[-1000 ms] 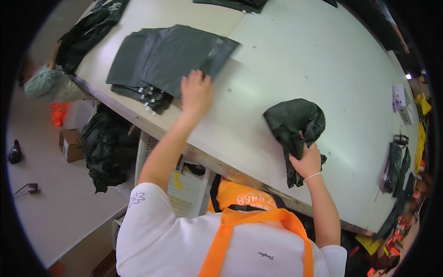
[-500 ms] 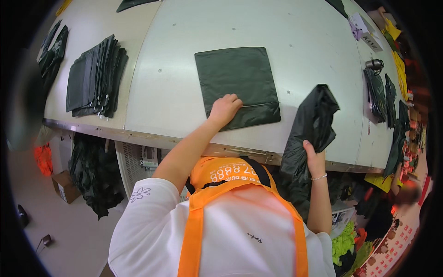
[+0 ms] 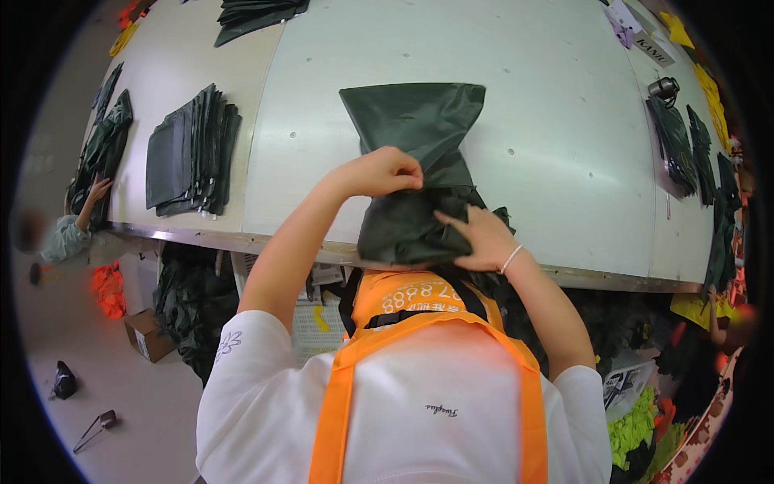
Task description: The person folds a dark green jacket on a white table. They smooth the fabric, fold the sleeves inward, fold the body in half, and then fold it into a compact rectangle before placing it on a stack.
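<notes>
A flat dark green fabric pouch (image 3: 413, 117) lies on the pale table in front of me, its middle pulled up and creased. My left hand (image 3: 380, 172) is closed in a pinch on the pouch's lifted edge. Against the pouch's near part sits a folded dark green piece of slick fabric (image 3: 403, 230) at the table's front edge. Over its right side lies my right hand (image 3: 487, 240), fingers spread and touching the fabric. Whether the folded piece is partly inside the pouch, I cannot tell.
Left of me on the table (image 3: 314, 105) is a stack of dark green pouches (image 3: 192, 153). More dark fabric lies at the far left and right. A metal flask (image 3: 663, 89) and a white box (image 3: 645, 36) stand at right. Another person's hand (image 3: 100, 189) shows at far left.
My right hand has brought the folded fabric leftward to the pouch and spread its fingers. My left hand has lifted the pouch's edge, so the pouch is no longer flat.
</notes>
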`<control>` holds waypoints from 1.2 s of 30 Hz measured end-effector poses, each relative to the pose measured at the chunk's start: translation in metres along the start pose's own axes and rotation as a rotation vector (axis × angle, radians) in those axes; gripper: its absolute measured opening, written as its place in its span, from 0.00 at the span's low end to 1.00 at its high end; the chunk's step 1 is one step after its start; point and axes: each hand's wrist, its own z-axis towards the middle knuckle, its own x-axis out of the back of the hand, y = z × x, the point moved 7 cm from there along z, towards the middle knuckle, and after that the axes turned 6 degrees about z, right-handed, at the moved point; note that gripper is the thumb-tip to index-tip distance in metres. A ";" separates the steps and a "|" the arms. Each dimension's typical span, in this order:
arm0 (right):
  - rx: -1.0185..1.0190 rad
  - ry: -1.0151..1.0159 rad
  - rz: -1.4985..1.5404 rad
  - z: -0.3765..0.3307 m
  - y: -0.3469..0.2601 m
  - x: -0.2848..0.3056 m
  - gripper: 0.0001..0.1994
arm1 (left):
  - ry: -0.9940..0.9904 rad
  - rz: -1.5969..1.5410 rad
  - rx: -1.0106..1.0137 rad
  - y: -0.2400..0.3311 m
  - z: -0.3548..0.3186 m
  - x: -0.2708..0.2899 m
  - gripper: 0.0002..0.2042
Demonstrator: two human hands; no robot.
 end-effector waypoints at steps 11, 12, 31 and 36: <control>-0.248 0.258 0.395 0.032 0.052 0.022 0.31 | 0.538 -0.327 0.406 -0.137 -0.007 -0.043 0.13; -0.259 0.256 0.320 0.034 0.053 0.024 0.31 | 0.561 -0.337 0.448 -0.140 0.002 -0.043 0.12; -0.366 0.206 -0.084 0.023 0.018 0.046 0.29 | 0.540 0.259 0.120 0.064 -0.003 -0.009 0.15; -0.305 0.134 -0.245 0.026 -0.005 0.034 0.27 | 0.562 0.667 0.032 0.042 0.069 0.003 0.14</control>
